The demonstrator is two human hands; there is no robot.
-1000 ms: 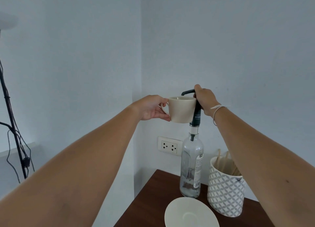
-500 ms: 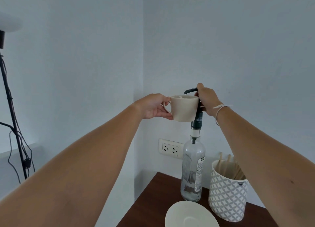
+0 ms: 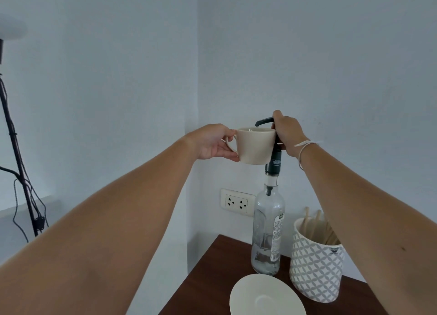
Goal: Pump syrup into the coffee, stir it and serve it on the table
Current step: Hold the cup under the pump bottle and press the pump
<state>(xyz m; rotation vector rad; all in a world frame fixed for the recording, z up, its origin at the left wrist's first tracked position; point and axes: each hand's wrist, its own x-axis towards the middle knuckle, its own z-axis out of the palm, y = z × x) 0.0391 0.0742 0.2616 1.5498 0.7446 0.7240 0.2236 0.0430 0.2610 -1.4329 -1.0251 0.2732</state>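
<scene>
My left hand [image 3: 212,142] holds a cream coffee cup [image 3: 256,146] by its handle, raised in the air with its rim right under the dark pump spout [image 3: 263,121]. My right hand [image 3: 287,132] wraps the top of the pump on a tall clear syrup bottle [image 3: 268,229], which stands on the dark wooden table [image 3: 212,277]. The cup's inside is hidden from this angle. A white saucer [image 3: 266,295] lies on the table in front of the bottle.
A grey-and-white patterned pot [image 3: 315,265] with several wooden stir sticks stands right of the bottle. A double wall socket [image 3: 236,202] is behind the bottle. A lamp stand with cables [image 3: 21,172] is at the far left. The table sits in a wall corner.
The pump head has risen a little under my right hand. The cup stays under the spout. The view has shifted slightly.
</scene>
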